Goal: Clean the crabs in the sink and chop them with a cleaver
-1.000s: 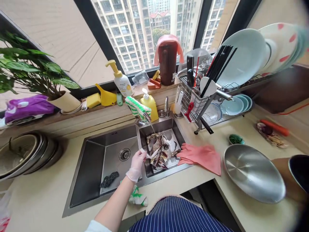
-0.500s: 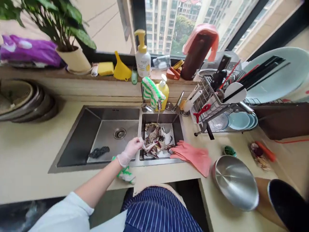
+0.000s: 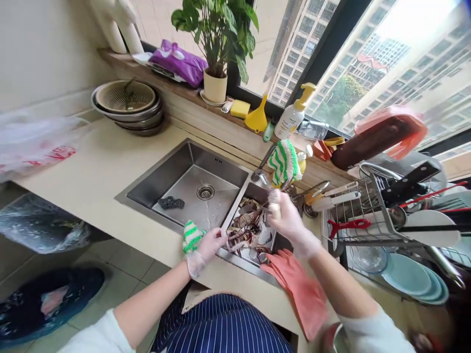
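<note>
My left hand, in a clear plastic glove, is closed at the front edge of the small right basin. Its fingertips pinch the pale leg of a crab. Several brown crabs and crab parts lie in that basin. My right hand, also gloved, is raised over the basin's right side, below the tap. Its fingers are wrapped round a small pale object, blurred and partly hidden. A green-and-white striped cloth hangs over the tap, and another striped cloth lies beside my left wrist.
The large left basin holds a dark scouring pad. Pink rubber gloves drape over the counter front. A dish rack stands at right, stacked bowls at left. Bottles, a yellow funnel and a potted plant line the sill.
My view has turned left, bringing the floor and plastic bags into sight. My right hand has come into view over the small basin. My left hand remains at the basin's edge.
</note>
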Tool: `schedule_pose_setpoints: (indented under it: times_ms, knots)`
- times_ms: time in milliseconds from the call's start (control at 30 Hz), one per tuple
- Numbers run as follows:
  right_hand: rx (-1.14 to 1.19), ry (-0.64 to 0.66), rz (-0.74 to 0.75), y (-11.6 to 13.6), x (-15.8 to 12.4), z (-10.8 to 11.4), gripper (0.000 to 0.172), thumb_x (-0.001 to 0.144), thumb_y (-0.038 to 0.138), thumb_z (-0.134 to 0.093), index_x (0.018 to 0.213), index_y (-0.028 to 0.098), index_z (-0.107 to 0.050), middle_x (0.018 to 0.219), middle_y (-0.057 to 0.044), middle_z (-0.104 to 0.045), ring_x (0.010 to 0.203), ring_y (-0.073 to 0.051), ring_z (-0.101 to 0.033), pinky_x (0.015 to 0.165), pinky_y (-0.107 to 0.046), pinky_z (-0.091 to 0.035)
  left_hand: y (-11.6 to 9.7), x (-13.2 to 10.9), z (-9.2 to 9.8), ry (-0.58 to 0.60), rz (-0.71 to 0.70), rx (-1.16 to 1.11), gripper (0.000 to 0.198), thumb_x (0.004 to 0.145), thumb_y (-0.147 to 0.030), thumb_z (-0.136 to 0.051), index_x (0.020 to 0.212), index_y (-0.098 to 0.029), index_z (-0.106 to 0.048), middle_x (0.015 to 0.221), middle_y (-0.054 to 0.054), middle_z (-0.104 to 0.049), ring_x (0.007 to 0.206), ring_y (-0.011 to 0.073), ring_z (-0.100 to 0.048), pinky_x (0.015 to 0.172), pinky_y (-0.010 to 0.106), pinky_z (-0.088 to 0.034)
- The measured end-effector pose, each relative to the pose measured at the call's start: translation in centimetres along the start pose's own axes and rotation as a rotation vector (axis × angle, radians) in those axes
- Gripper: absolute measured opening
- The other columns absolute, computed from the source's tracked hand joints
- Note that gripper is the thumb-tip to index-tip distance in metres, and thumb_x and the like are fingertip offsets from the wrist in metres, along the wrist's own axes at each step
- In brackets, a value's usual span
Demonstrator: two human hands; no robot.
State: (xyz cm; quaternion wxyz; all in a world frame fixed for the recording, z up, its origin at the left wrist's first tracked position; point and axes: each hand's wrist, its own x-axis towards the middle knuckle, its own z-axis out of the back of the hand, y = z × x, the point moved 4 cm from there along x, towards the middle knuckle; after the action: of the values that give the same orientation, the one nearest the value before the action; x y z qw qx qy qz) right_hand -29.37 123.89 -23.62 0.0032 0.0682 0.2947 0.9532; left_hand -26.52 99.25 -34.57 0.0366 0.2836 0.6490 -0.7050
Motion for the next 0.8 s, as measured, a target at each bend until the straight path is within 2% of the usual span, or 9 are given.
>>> schedule_pose_setpoints:
  times_ms: [100, 200, 333, 433, 533, 633, 700, 800]
  knots:
    - [-0.189, 0.047, -0.065, -0.6, 4.8, -3.1, 0.04, 0.073, 0.016, -0.069, 0.111, 0.013, -0.06, 0.122, -0.017, -0.059, 0.116, -0.03, -0.052, 0.099, -0.044, -0.041, 0.8, 0.2, -0.7, -0.032, 0.015, -0.077, 0.018, 0.063, -0.035, -0.063, 0.064, -0.02, -0.053, 0.059, -0.002, -0.063, 0.06, 0.0176, -0.061, 0.061, 0.027, -0.047]
    - [-0.287, 0.048, -0.156, -1.8, 7.5, -6.1, 0.044, 0.068, 0.009, -0.067, 0.111, 0.009, -0.059, 0.136, -0.024, -0.049, 0.126, -0.034, -0.044, 0.101, -0.042, -0.038, 1.4, 1.1, -1.5, -0.044, -0.022, -0.07, 0.023, 0.064, -0.039, -0.066, 0.064, -0.02, -0.054, 0.06, -0.002, -0.061, 0.063, 0.0179, -0.061, 0.064, 0.028, -0.047]
    - [-0.328, 0.067, -0.287, -2.8, 7.4, -9.8, 0.032, 0.072, 0.008, -0.062, 0.103, 0.01, -0.062, 0.146, -0.026, -0.038, 0.12, -0.033, -0.051, 0.096, -0.041, -0.042, 2.5, 2.9, -1.7, -0.088, -0.037, -0.003, 0.024, 0.066, -0.042, -0.066, 0.068, -0.02, -0.057, 0.061, -0.002, -0.06, 0.065, 0.0177, -0.058, 0.066, 0.028, -0.046]
    - [-0.309, 0.077, -0.385, -2.8, 7.4, -11.4, 0.031, 0.07, 0.007, -0.063, 0.101, 0.01, -0.062, 0.146, -0.027, -0.035, 0.111, -0.033, -0.058, 0.091, -0.042, -0.045, 3.4, 3.8, -1.6, -0.075, -0.017, 0.038, 0.023, 0.068, -0.042, -0.063, 0.072, -0.02, -0.058, 0.065, -0.001, -0.06, 0.065, 0.0169, -0.057, 0.066, 0.027, -0.045]
    - [-0.252, 0.063, -0.44, -2.7, 8.3, -11.3, 0.038, 0.068, 0.01, -0.067, 0.105, 0.011, -0.06, 0.136, -0.025, -0.044, 0.104, -0.031, -0.06, 0.089, -0.042, -0.046, 3.7, 4.0, -1.2, -0.065, 0.006, 0.082, 0.023, 0.068, -0.041, -0.063, 0.072, -0.02, -0.058, 0.064, -0.002, -0.059, 0.064, 0.0163, -0.056, 0.065, 0.027, -0.044]
    - [-0.157, 0.065, -0.439, -2.1, 8.5, -10.1, 0.041, 0.065, 0.011, -0.069, 0.105, 0.014, -0.059, 0.125, -0.019, -0.054, 0.099, -0.029, -0.062, 0.088, -0.039, -0.046, 3.0, 3.9, -0.6, -0.068, -0.002, 0.083, 0.022, 0.069, -0.04, -0.064, 0.074, -0.019, -0.058, 0.063, -0.003, -0.059, 0.062, 0.0154, -0.056, 0.063, 0.025, -0.043]
    - [-0.07, 0.082, -0.423, -1.4, 6.8, -9.2, 0.037, 0.066, 0.012, -0.066, 0.102, 0.016, -0.059, 0.114, -0.015, -0.06, 0.095, -0.027, -0.062, 0.085, -0.036, -0.046, 2.1, 4.1, -0.2, -0.092, -0.033, 0.061, 0.018, 0.07, -0.036, -0.063, 0.071, -0.02, -0.056, 0.062, -0.004, -0.058, 0.061, 0.0145, -0.055, 0.062, 0.025, -0.043]
    - [0.072, 0.102, -0.433, -1.0, 0.8, -8.0, 0.03, 0.073, 0.014, -0.056, 0.102, 0.018, -0.057, 0.1, -0.01, -0.064, 0.091, -0.024, -0.062, 0.079, -0.033, -0.047, 0.7, 4.5, 0.2, -0.156, -0.069, 0.023, 0.017, 0.07, -0.034, -0.064, 0.068, -0.019, -0.056, 0.062, -0.003, -0.06, 0.061, 0.0142, -0.056, 0.063, 0.024, -0.043]
